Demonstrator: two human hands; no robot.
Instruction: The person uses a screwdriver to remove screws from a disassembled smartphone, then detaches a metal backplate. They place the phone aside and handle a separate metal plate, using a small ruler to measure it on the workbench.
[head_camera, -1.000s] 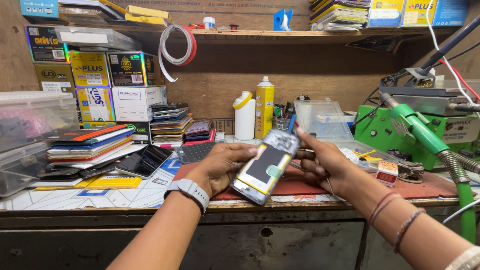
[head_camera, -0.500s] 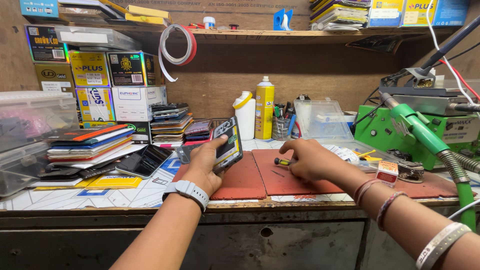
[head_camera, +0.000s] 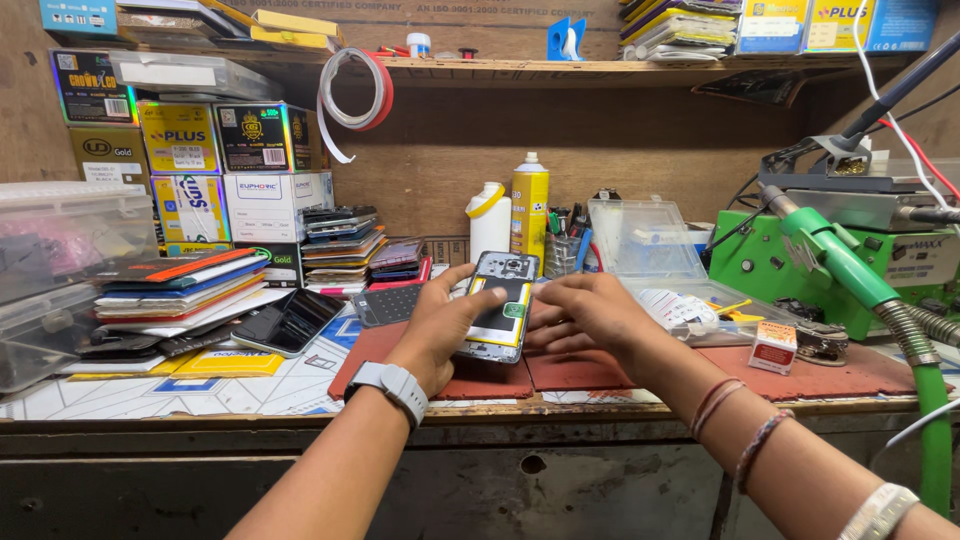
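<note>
The left hand held an opened phone just above the red mat near the middle of the workbench, thumb over the phone's left edge and fingers wrapped beneath it. The phone lay tilted, its back cover off, showing a yellow-edged dark interior with a small green patch and the camera cut-out at its far end. The right hand sat just right of it, fingers loosely curled, their tips at or very near the phone's right edge — whether they gripped it or only touched it could not be told. A grey watch circled the left wrist, and thread bands the right forearm. To the left lay a black phone face up beside a pile of flat cases and boxes. Beyond the hands stood a white bottle and a yellow spray can, close together. To the right sat a clear plastic box with its lid up, a small white-and-red carton on the mat, and — at the far right — a green machine with a green hose running down over the bench edge.
</note>
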